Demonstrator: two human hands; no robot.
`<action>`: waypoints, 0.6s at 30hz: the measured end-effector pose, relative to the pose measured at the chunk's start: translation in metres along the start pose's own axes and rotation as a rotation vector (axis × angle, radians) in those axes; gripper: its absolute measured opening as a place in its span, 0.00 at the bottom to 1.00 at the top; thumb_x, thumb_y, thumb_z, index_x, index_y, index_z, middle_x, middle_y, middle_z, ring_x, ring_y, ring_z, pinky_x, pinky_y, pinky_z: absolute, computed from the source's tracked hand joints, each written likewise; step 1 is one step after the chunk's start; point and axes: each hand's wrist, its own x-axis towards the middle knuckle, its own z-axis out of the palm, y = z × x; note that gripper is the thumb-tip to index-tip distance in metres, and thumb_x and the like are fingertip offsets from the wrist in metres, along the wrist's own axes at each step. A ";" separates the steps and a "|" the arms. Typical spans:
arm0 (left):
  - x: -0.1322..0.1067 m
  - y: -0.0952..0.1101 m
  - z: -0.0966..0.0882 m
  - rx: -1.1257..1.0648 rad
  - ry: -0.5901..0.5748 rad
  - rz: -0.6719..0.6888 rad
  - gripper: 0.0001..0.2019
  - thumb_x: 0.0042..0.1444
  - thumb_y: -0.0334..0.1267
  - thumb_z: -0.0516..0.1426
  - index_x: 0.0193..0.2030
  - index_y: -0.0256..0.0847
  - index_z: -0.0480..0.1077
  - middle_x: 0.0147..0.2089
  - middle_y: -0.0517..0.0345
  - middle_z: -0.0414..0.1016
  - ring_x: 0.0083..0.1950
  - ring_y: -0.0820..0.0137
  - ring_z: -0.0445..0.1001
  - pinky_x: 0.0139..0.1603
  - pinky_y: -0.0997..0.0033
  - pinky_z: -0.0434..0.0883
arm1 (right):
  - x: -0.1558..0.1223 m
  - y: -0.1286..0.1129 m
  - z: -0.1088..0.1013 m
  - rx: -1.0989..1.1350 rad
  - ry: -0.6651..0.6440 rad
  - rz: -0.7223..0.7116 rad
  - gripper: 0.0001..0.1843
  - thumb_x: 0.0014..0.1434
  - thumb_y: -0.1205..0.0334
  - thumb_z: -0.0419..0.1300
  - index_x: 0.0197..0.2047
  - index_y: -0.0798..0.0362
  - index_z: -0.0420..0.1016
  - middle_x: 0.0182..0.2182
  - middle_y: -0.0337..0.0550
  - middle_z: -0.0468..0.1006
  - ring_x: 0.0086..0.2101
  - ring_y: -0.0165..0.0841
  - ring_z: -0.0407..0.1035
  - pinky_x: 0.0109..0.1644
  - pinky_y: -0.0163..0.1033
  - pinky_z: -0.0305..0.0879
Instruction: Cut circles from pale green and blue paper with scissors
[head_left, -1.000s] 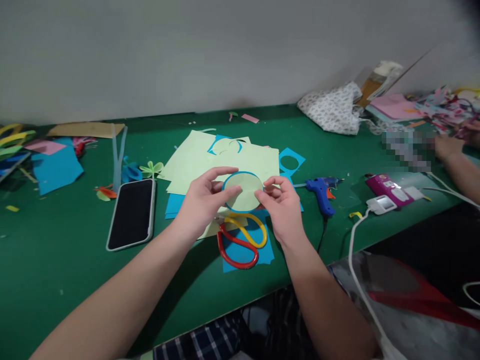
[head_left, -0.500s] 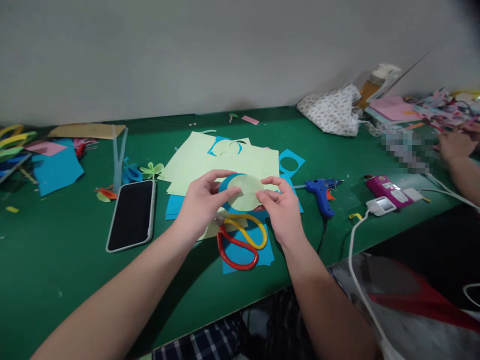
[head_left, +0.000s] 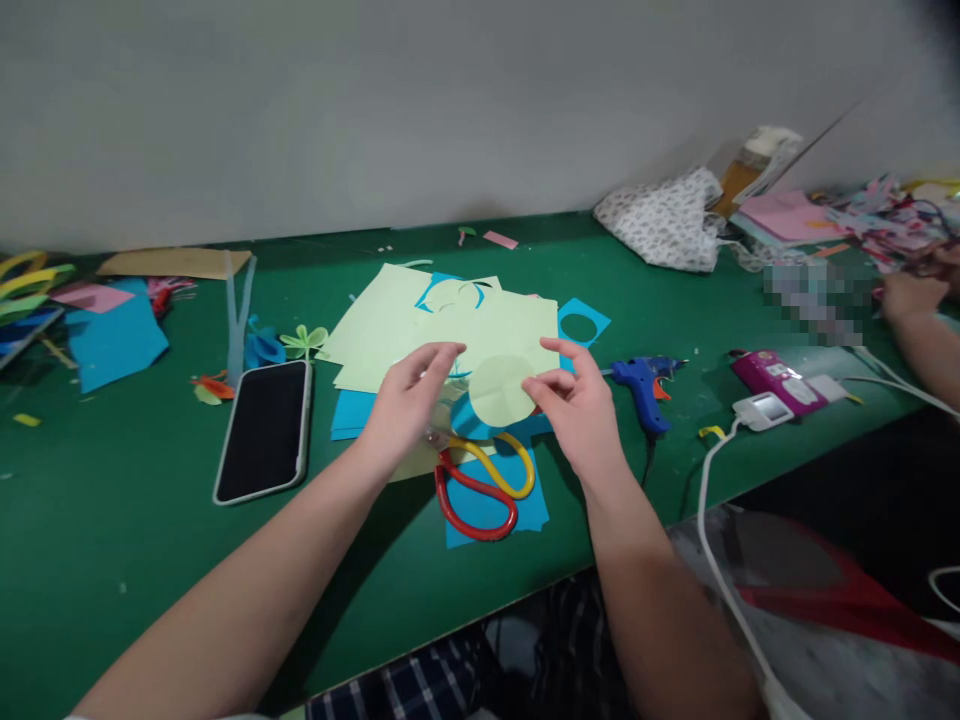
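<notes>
My right hand (head_left: 577, 415) pinches the right edge of a pale green paper circle (head_left: 497, 390) with crossed fold creases, held just above the table. A blue paper circle (head_left: 465, 418) shows under its lower left edge. My left hand (head_left: 409, 400) is at the blue circle's left side and grips it low down. Its upper fingers are stretched out and its thumb is blurred. Red and yellow scissors (head_left: 480, 485) lie on a blue sheet (head_left: 525, 510) right below both hands. Pale green sheets (head_left: 390, 325) are spread behind them.
A phone (head_left: 264, 427) lies face up to the left. A blue glue gun (head_left: 641, 385) with its cord lies to the right, then a pink device (head_left: 772, 375) and white cables (head_left: 709, 500). Paper scraps sit far left. Another person's hand (head_left: 911, 295) works at the far right.
The green circle lay centred on the blue one between both hands. My right hand has drawn it off to the right, and the blue circle has dropped lower by my left hand.
</notes>
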 end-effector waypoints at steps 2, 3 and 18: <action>-0.005 0.003 0.004 -0.035 -0.134 -0.033 0.20 0.51 0.52 0.63 0.47 0.42 0.77 0.44 0.51 0.81 0.40 0.65 0.77 0.36 0.70 0.74 | -0.002 0.000 0.003 -0.048 -0.033 -0.018 0.23 0.54 0.62 0.66 0.53 0.45 0.69 0.23 0.30 0.76 0.26 0.31 0.69 0.36 0.41 0.70; -0.007 0.004 0.006 -0.051 -0.181 -0.059 0.22 0.46 0.48 0.67 0.47 0.41 0.77 0.39 0.53 0.81 0.35 0.66 0.77 0.34 0.70 0.74 | -0.003 0.000 0.004 -0.065 -0.044 -0.026 0.23 0.54 0.62 0.66 0.53 0.45 0.69 0.23 0.30 0.76 0.27 0.32 0.69 0.37 0.42 0.69; -0.018 0.035 -0.021 -0.264 0.277 0.163 0.22 0.49 0.39 0.67 0.52 0.44 0.74 0.42 0.57 0.81 0.39 0.68 0.79 0.37 0.74 0.77 | -0.045 -0.027 0.031 -1.225 -0.626 -0.025 0.23 0.50 0.63 0.72 0.48 0.57 0.74 0.47 0.60 0.75 0.47 0.55 0.71 0.45 0.53 0.70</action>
